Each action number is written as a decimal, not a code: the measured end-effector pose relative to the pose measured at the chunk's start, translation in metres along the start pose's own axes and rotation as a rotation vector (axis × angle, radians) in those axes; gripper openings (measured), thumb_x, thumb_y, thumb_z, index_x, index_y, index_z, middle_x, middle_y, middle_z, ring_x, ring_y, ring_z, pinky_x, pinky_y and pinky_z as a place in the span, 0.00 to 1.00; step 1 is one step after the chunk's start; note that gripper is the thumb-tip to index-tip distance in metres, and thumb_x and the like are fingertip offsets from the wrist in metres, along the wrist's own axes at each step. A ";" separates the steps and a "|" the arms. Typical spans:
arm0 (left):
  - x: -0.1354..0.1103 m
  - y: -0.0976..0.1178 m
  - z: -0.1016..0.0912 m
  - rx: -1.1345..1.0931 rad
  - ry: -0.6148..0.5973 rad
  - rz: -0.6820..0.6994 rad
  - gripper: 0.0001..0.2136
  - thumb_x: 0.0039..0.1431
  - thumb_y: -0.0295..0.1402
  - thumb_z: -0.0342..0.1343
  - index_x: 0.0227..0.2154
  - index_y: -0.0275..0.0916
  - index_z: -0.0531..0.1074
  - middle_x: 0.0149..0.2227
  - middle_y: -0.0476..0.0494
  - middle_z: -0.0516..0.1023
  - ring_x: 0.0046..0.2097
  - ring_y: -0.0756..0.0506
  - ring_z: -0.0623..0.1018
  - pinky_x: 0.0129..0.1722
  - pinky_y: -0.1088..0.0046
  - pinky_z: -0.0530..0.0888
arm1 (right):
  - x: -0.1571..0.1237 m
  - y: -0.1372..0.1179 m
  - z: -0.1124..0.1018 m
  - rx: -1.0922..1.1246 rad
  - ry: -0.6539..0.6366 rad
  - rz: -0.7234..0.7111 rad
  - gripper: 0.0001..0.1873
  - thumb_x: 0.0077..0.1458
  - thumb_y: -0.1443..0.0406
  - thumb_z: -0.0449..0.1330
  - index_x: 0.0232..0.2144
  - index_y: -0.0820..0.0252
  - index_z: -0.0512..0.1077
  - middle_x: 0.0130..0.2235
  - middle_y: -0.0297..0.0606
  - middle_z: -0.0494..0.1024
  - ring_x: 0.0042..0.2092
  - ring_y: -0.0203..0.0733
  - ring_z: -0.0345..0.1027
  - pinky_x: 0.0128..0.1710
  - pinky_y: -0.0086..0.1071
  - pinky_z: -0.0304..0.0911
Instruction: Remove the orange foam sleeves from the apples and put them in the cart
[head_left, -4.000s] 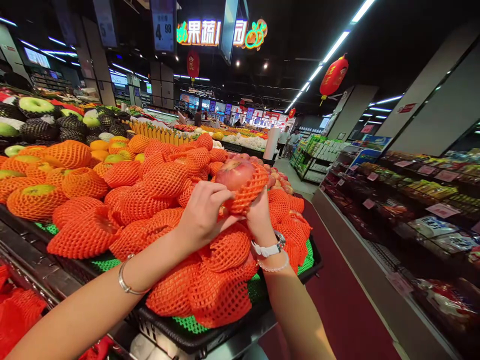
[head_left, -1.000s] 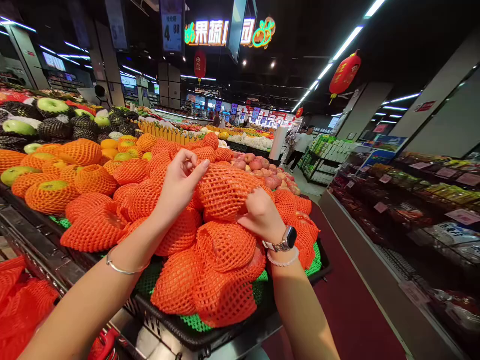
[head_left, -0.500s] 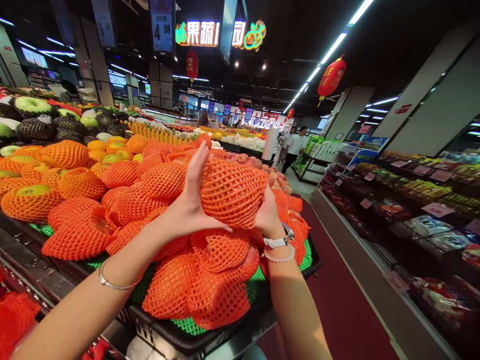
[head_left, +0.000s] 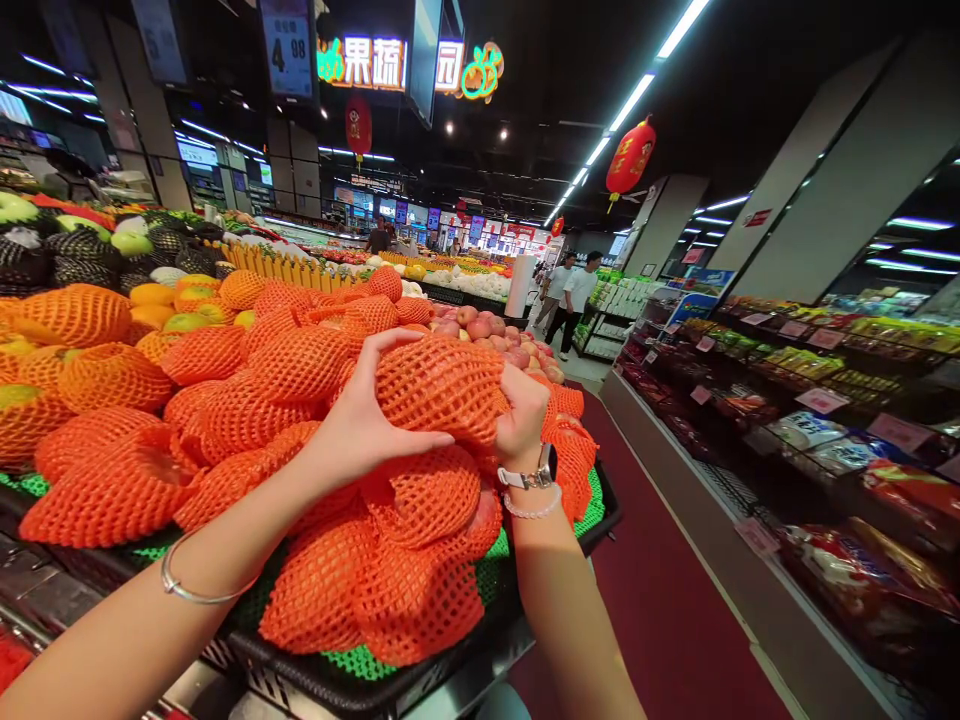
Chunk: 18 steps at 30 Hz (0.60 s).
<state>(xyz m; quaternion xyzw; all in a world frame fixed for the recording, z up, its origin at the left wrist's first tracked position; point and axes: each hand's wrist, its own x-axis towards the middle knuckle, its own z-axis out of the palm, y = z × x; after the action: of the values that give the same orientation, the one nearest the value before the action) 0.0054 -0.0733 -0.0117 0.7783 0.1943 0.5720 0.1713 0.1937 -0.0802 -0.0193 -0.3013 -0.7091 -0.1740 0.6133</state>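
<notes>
Between my two hands is a large fruit in an orange foam net (head_left: 442, 388), above a heap of fruits in the same netting. The fruit itself is hidden by the net, so its kind cannot be told. My left hand (head_left: 366, 410) curves round its left end, fingers over the top and thumb along the near underside. Bunched at the right end, my right hand (head_left: 523, 412) has its fingers closed on the netting. Just below lie more net-wrapped fruits (head_left: 420, 595), resting on a green mesh liner (head_left: 358, 662) in a black crate (head_left: 322, 690).
Yellow-green fruits in orange nets (head_left: 112, 378) are piled to the left. Pinkish round fruits (head_left: 480, 325) lie beyond the heap. A shelf of packaged goods (head_left: 817, 430) runs along the right, past a dark red floor strip (head_left: 637, 560). Two people (head_left: 577, 290) are in the aisle.
My right hand has gone from lying along the fruit's right side to fingers curled on the net's end. My left fingers have bent over the top. The view has shifted slightly right.
</notes>
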 end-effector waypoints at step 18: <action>-0.002 -0.009 0.000 -0.551 -0.162 -0.436 0.42 0.36 0.58 0.65 0.51 0.42 0.56 0.54 0.33 0.69 0.57 0.34 0.70 0.57 0.51 0.67 | -0.004 -0.033 0.016 0.225 0.053 0.119 0.18 0.65 0.59 0.44 0.49 0.47 0.71 0.50 0.35 0.75 0.55 0.43 0.66 0.59 0.46 0.57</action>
<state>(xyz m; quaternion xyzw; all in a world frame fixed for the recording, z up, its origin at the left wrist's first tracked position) 0.0039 -0.0663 -0.0183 0.6862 0.1801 0.4893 0.5073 0.1608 -0.0957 -0.0219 -0.2674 -0.6886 -0.0644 0.6710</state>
